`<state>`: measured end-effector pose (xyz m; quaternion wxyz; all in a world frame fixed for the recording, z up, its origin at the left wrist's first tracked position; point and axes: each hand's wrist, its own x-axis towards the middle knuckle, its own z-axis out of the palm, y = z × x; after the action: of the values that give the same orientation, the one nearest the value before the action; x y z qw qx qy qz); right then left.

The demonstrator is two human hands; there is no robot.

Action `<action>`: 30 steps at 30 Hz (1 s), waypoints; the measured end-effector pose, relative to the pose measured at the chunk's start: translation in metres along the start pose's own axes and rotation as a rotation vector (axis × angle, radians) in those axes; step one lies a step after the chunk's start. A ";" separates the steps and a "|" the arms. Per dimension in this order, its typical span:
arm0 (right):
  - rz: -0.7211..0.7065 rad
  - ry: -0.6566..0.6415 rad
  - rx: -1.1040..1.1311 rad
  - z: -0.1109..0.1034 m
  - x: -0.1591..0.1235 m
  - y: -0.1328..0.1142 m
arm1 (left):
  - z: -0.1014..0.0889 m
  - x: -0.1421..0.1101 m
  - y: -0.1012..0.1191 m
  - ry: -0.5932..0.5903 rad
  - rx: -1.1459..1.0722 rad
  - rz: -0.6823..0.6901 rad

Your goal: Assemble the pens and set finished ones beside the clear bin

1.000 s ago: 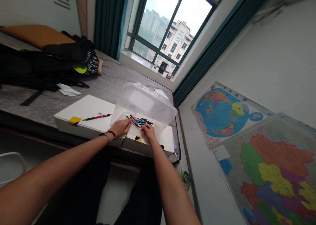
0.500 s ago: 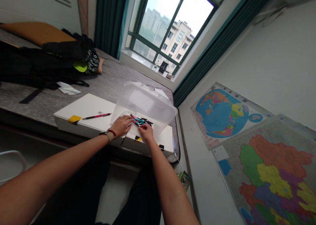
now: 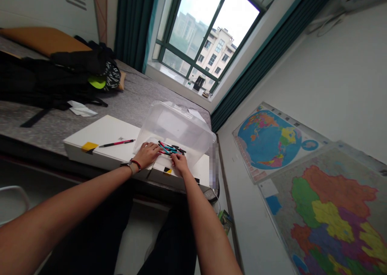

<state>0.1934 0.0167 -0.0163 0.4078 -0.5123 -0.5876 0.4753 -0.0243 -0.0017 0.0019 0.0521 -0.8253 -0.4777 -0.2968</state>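
Several red, teal and black pens point(image 3: 173, 148) lie in a loose pile inside a clear plastic bin point(image 3: 178, 124) tipped on its side, its opening towards me. At the pile's left end my left hand point(image 3: 148, 154) has its fingers curled, the fingertips on the end of a pen. My right hand point(image 3: 180, 163) pinches at the near edge of the pile, thumb and forefinger closed on a pen; its fingertips are partly hidden. Left of the bin, a single red-and-black pen point(image 3: 117, 143) rests on a white box point(image 3: 99, 132).
A second white box point(image 3: 199, 170) with tape marks sits under the bin's right part. Both boxes stand along the edge of a grey mattress point(image 3: 133, 89). Further back lie a black bag point(image 3: 39, 79) and crumpled white paper point(image 3: 81, 108). A wall with maps point(image 3: 269, 142) bounds the right.
The view has shifted slightly. Both hands stay at the pen pile, with only small finger movements among the pens. The single pen on the box has not moved.
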 end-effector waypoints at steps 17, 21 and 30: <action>0.006 -0.023 0.091 -0.002 0.002 0.004 | 0.001 0.000 0.002 -0.028 0.004 0.033; -0.001 -0.081 0.077 -0.003 0.000 0.001 | 0.003 -0.001 0.000 -0.062 0.023 -0.023; 0.000 -0.114 0.104 -0.004 -0.001 -0.003 | -0.002 -0.001 0.004 -0.098 0.039 -0.102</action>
<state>0.1970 0.0165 -0.0124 0.3997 -0.4627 -0.5844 0.5334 -0.0221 -0.0059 0.0036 0.0298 -0.8123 -0.5267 -0.2487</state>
